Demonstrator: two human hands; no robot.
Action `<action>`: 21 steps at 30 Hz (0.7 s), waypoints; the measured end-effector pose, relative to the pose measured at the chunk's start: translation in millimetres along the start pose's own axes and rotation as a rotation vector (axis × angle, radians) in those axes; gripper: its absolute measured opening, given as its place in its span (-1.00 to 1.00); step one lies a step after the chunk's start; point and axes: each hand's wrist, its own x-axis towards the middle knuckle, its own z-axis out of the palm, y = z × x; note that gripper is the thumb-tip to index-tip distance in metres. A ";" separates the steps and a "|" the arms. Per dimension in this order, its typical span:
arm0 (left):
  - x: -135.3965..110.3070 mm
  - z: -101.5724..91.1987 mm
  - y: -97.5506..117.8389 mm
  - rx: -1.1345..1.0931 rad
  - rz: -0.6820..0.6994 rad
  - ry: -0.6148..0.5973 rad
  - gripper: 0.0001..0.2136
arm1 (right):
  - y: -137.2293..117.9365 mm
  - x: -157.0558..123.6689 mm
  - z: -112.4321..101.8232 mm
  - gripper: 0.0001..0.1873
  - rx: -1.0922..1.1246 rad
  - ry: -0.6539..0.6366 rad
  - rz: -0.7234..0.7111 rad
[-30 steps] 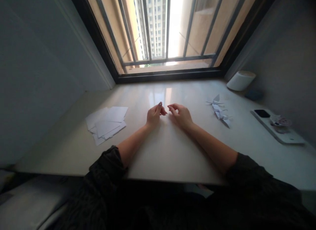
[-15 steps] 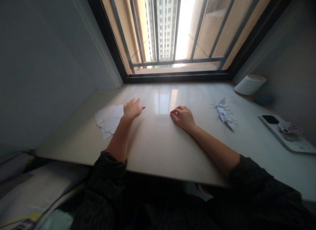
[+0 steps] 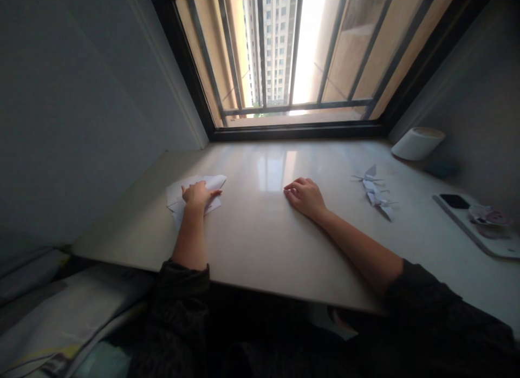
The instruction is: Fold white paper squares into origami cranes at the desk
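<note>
On the pile of white paper sheets (image 3: 175, 197) at the left rests my left hand (image 3: 197, 194), thumb and fingers spread. Near its fingertips the upper right corner of one sheet curls up off the pile. Part of the pile is hidden under this hand. My right hand (image 3: 306, 196) lies on the table to the right of the middle, its fingers curled together with nothing visible in them. To its right, several folded white paper cranes (image 3: 371, 191) sit close together in a row.
The pale table (image 3: 252, 242) reaches back to a barred window (image 3: 296, 131). A white tilted cup-like object (image 3: 418, 144) is in the back right corner. A white phone (image 3: 483, 232) with a crumpled-looking grip on it lies at the right. Bags (image 3: 81, 313) lie below the left edge.
My left hand has moved left and toward me onto the paper pile, and a sheet's corner now curls up. My right hand has stayed in about the same place. The view has shifted slightly.
</note>
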 end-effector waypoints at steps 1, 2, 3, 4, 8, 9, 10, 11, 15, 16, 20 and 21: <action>-0.8 -0.4 1.9 0.003 0.007 0.015 -0.31 | 0.2 0.0 0.4 -0.75 -0.006 0.002 -0.003; -2.5 -1.1 4.4 0.008 0.020 0.045 -0.36 | 0.5 0.0 0.9 -0.75 -0.011 0.003 -0.006; -4.8 -2.1 7.1 0.015 0.025 0.082 -0.39 | 0.7 -0.1 1.3 -0.75 -0.017 0.003 -0.009; -7.5 -3.4 10.0 0.016 0.031 0.137 -0.40 | 0.9 -0.2 1.7 -0.75 -0.024 0.002 -0.011; -17.3 -11.5 17.0 -0.006 -0.013 0.176 -0.39 | 1.1 -0.6 1.8 -0.74 -0.040 -0.007 -0.012; -18.4 -13.8 16.9 -0.014 -0.046 0.136 -0.41 | 1.1 -0.6 1.5 -0.73 -0.042 -0.010 -0.011; -18.9 -15.9 16.1 -0.029 -0.077 0.114 -0.43 | 1.1 -0.6 1.2 -0.73 -0.043 -0.013 -0.010; -18.9 -17.6 14.7 -0.048 -0.105 0.120 -0.45 | 1.1 -0.6 1.0 -0.74 -0.046 -0.015 -0.010; -15.1 -19.6 7.3 -0.126 -0.208 0.216 -0.46 | 1.5 -0.6 0.9 -0.74 -0.050 -0.017 -0.016; -13.9 -19.2 5.7 -0.136 -0.243 0.188 -0.47 | 1.7 -0.7 1.2 -0.74 -0.048 -0.014 -0.019; -11.6 -20.5 1.5 -0.173 -0.315 0.102 -0.50 | 3.1 -1.3 3.1 -0.74 -0.051 0.001 -0.026; -11.7 -22.0 0.7 -0.190 -0.304 0.147 -0.50 | 3.5 -1.4 3.5 -0.74 -0.052 0.003 -0.026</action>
